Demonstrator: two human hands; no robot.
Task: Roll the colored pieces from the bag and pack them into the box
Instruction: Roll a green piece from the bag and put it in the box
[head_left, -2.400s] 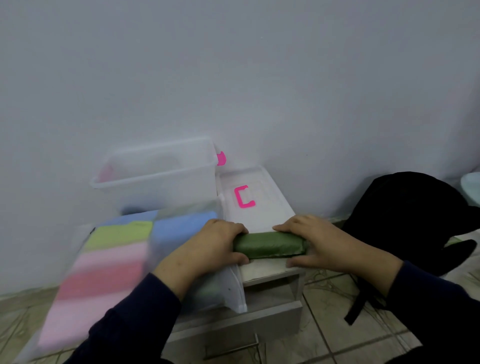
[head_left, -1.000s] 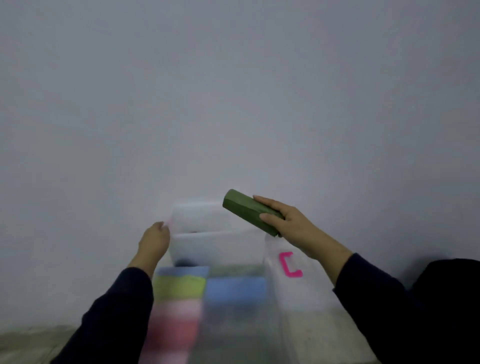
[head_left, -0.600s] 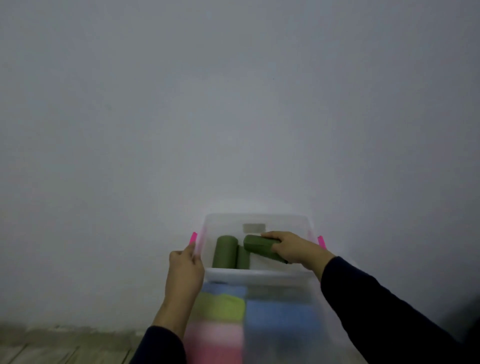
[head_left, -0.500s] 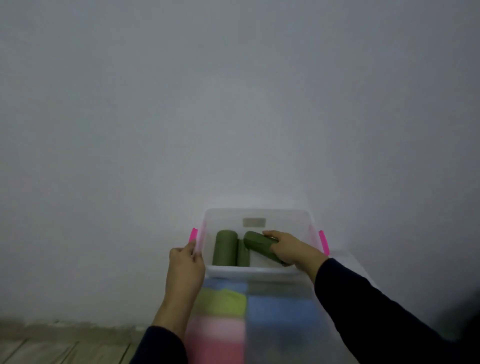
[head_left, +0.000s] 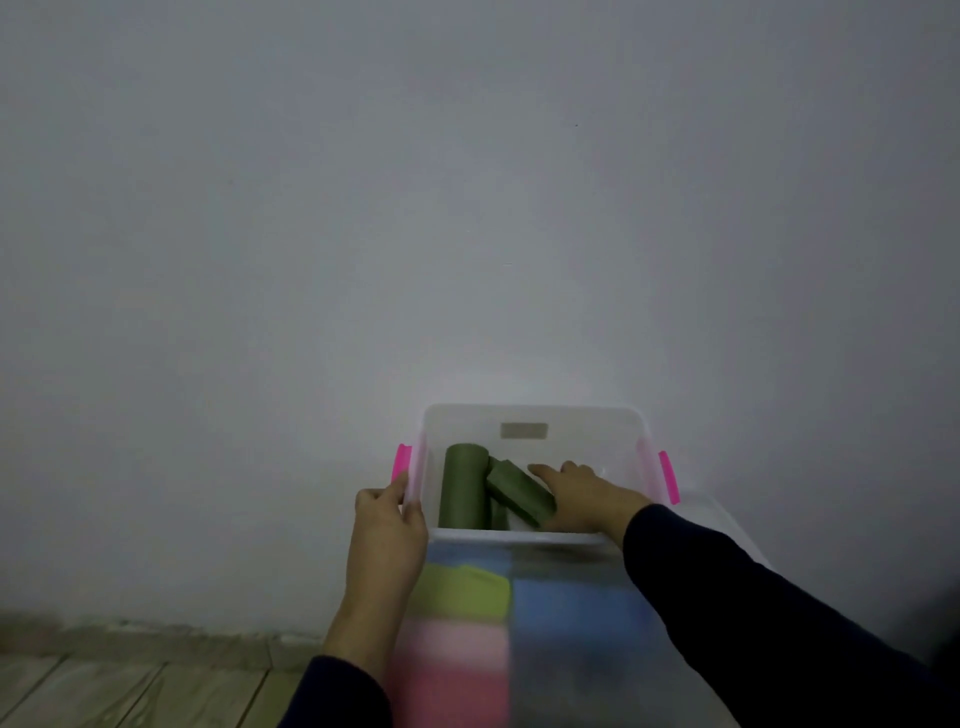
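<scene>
A clear plastic box with pink latches stands against the wall. Inside it an upright-looking dark green roll lies at the left, with a second roll partly hidden beside it. A third green roll lies tilted across them. My right hand is inside the box, just right of the tilted roll, with its fingers stretched out and touching it. My left hand grips the box's left wall beside the pink latch. In front of the box lies a clear bag with flat colored pieces: yellow-green, pink, red and blue, all blurred.
A plain grey wall fills the view behind the box. The box's clear lid shows at the right, beyond my right sleeve. Wooden-look floor runs along the lower left.
My right hand carried the green roll from the lid into the box and laid it tilted on the other rolls; its fingers have now straightened off it. My left hand took the box's left wall.
</scene>
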